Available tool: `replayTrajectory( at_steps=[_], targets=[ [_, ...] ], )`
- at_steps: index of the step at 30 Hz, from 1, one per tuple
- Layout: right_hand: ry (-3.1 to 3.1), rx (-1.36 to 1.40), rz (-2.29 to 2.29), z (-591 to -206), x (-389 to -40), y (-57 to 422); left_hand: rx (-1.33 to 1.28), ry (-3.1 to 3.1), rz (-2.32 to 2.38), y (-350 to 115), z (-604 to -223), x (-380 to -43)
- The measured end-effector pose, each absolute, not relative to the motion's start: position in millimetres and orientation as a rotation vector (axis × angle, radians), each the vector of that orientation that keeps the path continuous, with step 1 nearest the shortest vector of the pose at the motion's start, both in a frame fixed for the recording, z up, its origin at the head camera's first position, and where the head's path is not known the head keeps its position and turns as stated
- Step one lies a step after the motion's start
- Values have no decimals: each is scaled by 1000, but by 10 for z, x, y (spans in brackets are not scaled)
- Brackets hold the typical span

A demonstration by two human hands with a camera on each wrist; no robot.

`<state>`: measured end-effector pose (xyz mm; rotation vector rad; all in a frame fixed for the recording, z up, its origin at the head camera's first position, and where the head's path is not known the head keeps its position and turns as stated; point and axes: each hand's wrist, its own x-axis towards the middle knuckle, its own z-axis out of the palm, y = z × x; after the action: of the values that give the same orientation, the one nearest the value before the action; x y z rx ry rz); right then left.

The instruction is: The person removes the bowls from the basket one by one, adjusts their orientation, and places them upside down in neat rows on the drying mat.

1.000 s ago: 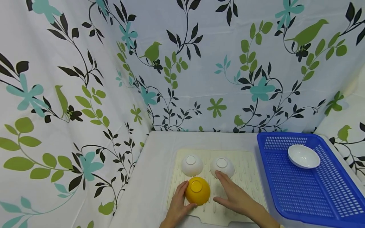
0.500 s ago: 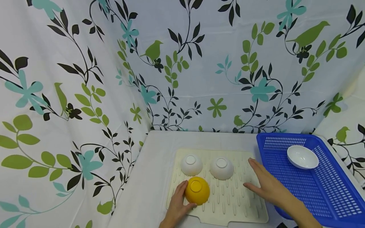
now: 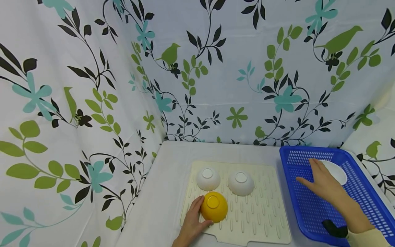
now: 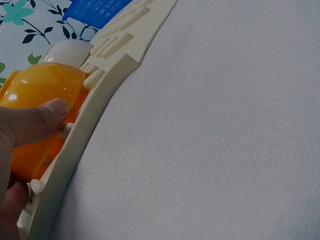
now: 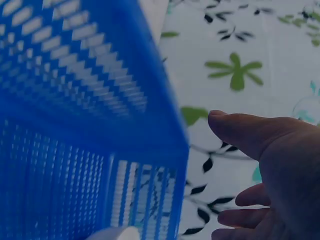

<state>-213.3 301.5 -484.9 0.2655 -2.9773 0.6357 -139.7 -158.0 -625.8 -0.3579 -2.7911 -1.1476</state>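
My left hand (image 3: 193,219) holds an upside-down yellow bowl (image 3: 215,207) at its left side. In the left wrist view, its thumb (image 4: 42,120) lies on the orange-yellow wall and a finger sits low by the rim. The bowl rests on a cream ribbed draining board (image 3: 262,219). Behind it, two white bowls (image 3: 208,179) stand bottom-up on the same board. Over the blue perforated basket (image 3: 308,206) is my right hand (image 3: 330,187), fingers extended and thumb spread, holding nothing. It partly covers a white bowl (image 3: 337,172) lying mouth-up in the basket.
The board lies on a white-covered table (image 3: 176,154), with the basket to its right. A patterned curtain (image 3: 197,103) hangs behind and at the left. A dark strap (image 3: 334,229) is by my right wrist.
My right hand has moved from beside a white bowl on the board, rightward to above the basket. My left hand and the yellow bowl have stayed in place.
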Motion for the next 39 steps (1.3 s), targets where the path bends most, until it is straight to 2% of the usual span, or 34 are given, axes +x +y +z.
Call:
replayTrajectory(
  at_steps=[10,19,39],
  targets=[
    [-3014,153,515,-5056,-2439,3505,-347,-2809,-1134,-1578,-6267,-1396],
    [-3077,34,507,-5208,-2580,3802,-336,-2808,-1165,-1583,-6273,-1390],
    [-3180,-106,610,-5455,-2739,4025,-315,-2825,-1193,-1592,-6275,-1404]
  ],
)
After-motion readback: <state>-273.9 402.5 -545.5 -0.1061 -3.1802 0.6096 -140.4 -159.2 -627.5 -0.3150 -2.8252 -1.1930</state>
